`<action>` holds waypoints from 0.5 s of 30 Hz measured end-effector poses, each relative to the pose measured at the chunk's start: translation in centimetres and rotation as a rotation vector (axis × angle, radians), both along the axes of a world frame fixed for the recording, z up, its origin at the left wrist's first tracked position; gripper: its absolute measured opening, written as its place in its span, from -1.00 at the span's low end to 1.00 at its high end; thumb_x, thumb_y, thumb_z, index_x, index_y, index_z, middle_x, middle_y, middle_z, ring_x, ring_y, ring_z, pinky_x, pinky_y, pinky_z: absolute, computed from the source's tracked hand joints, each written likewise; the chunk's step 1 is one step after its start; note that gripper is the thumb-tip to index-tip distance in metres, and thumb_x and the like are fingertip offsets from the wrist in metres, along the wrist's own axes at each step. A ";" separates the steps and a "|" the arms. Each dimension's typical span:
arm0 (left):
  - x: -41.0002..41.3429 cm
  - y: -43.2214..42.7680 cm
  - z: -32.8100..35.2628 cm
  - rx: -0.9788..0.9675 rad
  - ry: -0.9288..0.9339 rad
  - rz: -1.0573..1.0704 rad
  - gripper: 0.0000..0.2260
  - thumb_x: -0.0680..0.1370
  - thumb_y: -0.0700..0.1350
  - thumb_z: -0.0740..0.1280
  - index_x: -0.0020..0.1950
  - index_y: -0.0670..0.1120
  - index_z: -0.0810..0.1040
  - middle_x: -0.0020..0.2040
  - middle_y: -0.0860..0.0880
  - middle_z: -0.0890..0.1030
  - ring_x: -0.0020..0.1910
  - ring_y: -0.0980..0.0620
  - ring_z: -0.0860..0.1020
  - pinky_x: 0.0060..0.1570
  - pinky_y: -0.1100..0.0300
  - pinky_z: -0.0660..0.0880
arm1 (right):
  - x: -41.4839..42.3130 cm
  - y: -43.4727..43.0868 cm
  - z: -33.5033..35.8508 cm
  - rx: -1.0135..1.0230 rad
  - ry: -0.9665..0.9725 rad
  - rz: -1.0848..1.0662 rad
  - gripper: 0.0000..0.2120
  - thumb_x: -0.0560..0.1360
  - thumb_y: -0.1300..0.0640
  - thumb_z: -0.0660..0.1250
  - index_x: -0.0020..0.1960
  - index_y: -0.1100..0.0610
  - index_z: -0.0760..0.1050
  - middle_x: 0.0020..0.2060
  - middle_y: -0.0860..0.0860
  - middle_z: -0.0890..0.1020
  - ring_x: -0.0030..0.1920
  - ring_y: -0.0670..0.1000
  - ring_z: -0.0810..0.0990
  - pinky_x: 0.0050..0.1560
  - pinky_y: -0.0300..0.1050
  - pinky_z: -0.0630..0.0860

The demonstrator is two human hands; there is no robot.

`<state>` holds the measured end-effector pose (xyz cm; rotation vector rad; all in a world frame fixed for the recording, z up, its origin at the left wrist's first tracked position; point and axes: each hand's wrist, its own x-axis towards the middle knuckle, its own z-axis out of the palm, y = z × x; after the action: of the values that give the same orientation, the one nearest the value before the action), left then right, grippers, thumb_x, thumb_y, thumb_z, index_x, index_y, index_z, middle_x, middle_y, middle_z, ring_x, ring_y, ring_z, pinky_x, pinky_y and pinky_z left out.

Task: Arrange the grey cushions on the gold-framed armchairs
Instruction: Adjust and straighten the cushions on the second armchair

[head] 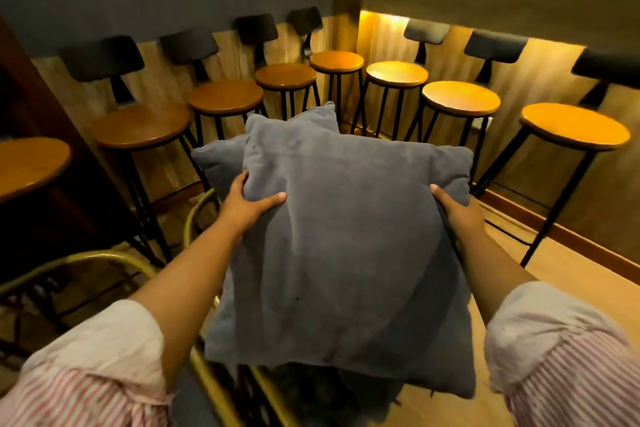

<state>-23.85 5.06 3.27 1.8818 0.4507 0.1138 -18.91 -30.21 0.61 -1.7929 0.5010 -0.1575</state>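
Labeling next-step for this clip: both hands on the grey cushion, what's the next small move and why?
Probably lower the top grey cushion toward the gold-framed armchair below it. The left hand and right hand grip its opposite edges and it is held up, with more grey cushions behind. The seat itself is hidden, so the exact spot is unclear.

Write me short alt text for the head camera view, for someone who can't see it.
Two hands, left hand and right hand, hold a large grey cushion by its sides above a gold-framed armchair; a second grey cushion shows behind it. Wooden bar stools line the walls.
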 end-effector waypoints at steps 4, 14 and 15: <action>5.6 -3.3 -3.4 0.006 0.044 0.025 -0.11 0.33 0.12 0.51 0.54 0.07 0.08 0.52 -0.06 0.24 0.44 -0.21 0.29 0.38 -0.18 0.30 | 6.7 -2.2 -2.6 -0.036 0.056 -0.074 -0.33 0.41 -0.24 0.35 0.35 0.16 0.37 0.27 0.22 0.52 0.24 0.30 0.49 0.21 0.16 0.44; 8.4 -8.1 -13.1 0.442 0.420 -0.239 -0.08 0.37 0.35 0.31 0.50 0.28 -0.25 0.56 -0.17 -0.26 0.54 -0.29 -0.11 0.47 -0.21 0.01 | 7.7 2.1 -13.4 -0.531 0.332 0.263 -0.18 0.48 -0.40 -0.03 0.57 -0.02 -0.22 0.56 0.22 -0.10 0.56 0.23 -0.13 0.49 0.25 -0.17; 8.5 -8.1 -13.3 0.458 0.430 -0.238 -0.08 0.36 0.36 0.30 0.49 0.29 -0.26 0.56 -0.17 -0.26 0.54 -0.29 -0.11 0.47 -0.22 0.01 | 7.5 2.2 -13.3 -0.538 0.332 0.259 -0.19 0.48 -0.40 -0.03 0.56 -0.03 -0.23 0.56 0.22 -0.11 0.56 0.22 -0.14 0.49 0.25 -0.18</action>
<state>-15.30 -2.99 -10.06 2.4062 0.5158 -0.3840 -11.43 -28.05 -12.74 -2.4122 0.4813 0.2106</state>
